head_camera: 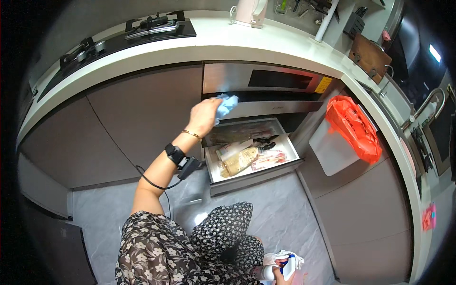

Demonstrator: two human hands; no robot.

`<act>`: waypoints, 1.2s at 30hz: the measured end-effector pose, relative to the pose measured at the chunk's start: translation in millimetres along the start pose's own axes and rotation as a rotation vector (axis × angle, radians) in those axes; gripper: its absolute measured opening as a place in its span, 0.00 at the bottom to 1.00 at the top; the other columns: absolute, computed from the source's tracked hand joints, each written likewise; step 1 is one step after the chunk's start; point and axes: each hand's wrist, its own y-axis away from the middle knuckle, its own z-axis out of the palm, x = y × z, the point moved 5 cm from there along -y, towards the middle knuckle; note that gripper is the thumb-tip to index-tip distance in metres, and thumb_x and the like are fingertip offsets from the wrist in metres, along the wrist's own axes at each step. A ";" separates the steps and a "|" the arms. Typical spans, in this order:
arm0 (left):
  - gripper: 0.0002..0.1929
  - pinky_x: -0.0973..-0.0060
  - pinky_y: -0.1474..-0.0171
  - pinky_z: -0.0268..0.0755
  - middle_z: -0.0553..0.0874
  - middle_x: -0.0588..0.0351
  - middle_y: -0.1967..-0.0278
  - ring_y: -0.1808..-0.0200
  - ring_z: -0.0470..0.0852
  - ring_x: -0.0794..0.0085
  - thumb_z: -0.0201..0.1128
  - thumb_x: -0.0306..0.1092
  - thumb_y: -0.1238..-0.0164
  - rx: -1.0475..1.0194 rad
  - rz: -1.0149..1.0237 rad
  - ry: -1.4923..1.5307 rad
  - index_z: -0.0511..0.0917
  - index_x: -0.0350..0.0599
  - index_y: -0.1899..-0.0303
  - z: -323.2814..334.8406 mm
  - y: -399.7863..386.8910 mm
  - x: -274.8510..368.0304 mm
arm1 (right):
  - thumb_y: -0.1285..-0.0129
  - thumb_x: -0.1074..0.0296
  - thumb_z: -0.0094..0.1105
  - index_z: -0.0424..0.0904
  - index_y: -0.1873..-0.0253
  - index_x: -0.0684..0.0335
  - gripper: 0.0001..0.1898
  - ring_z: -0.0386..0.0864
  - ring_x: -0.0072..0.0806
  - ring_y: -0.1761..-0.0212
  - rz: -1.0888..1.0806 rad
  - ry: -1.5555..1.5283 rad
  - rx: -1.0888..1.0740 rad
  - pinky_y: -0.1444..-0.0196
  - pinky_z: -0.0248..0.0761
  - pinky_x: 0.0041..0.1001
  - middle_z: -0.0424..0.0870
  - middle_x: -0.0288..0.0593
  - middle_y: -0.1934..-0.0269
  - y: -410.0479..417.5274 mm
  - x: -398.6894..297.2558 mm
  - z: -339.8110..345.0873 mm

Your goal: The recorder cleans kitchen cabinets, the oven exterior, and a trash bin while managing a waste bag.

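My left hand (203, 117) reaches forward with a crumpled light-blue cloth (227, 106) in its fingers. The cloth is at the left side of a built-in stainless-steel appliance (228, 76), by the dark gap below its display panel. Below stands a pulled-out drawer (256, 175) holding a yellowish bag of food (239, 163), red-and-white packets (268, 159) and black-handled utensils (268, 145). At the bottom edge, my right hand (281, 276) grips a white spray bottle (269, 272) with a blue-and-white trigger head. A white cloth (276, 256) lies just beyond that hand.
A white countertop (228, 41) curves overhead with a gas hob (153, 30) and a pink kettle (251, 12). On the right, a bin (333, 149) lined with a red plastic bag (356, 128) hangs from the cabinet. A cable (121, 148) runs from my left wrist device (188, 167).
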 end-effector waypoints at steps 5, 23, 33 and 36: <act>0.18 0.63 0.51 0.73 0.83 0.48 0.55 0.52 0.80 0.52 0.51 0.21 0.45 0.136 -0.148 0.110 0.78 0.44 0.51 -40.6 30.1 -4.0 | 0.42 0.71 0.66 0.53 0.30 0.69 0.38 0.63 0.35 0.36 -0.020 0.008 0.012 0.35 0.57 0.28 0.64 0.49 0.36 3.5 1.9 -11.8; 0.15 0.70 0.51 0.80 0.84 0.54 0.54 0.55 0.84 0.70 0.61 0.26 0.36 -0.206 -0.668 2.003 0.76 0.41 0.47 -6.8 74.0 28.1 | 0.39 0.70 0.64 0.49 0.28 0.72 0.40 0.57 0.37 0.31 -0.005 0.024 -0.061 0.30 0.51 0.30 0.58 0.51 0.31 11.8 31.2 -12.1; 0.22 0.64 0.33 0.57 0.65 0.42 0.37 0.35 0.64 0.53 0.55 0.23 0.41 0.644 0.022 0.425 0.73 0.42 0.43 -44.3 26.3 26.4 | 0.41 0.71 0.65 0.51 0.29 0.70 0.39 0.61 0.36 0.33 -0.011 0.000 -0.045 0.33 0.54 0.29 0.62 0.50 0.34 5.8 17.4 -11.8; 0.39 0.57 0.27 0.37 0.45 0.35 0.28 0.26 0.40 0.48 0.57 0.43 0.35 0.470 -0.004 -0.010 0.49 0.31 0.31 -3.1 -11.2 27.0 | 0.41 0.71 0.66 0.52 0.29 0.70 0.39 0.62 0.35 0.34 -0.008 0.005 -0.059 0.34 0.56 0.29 0.63 0.50 0.35 6.6 16.3 -8.2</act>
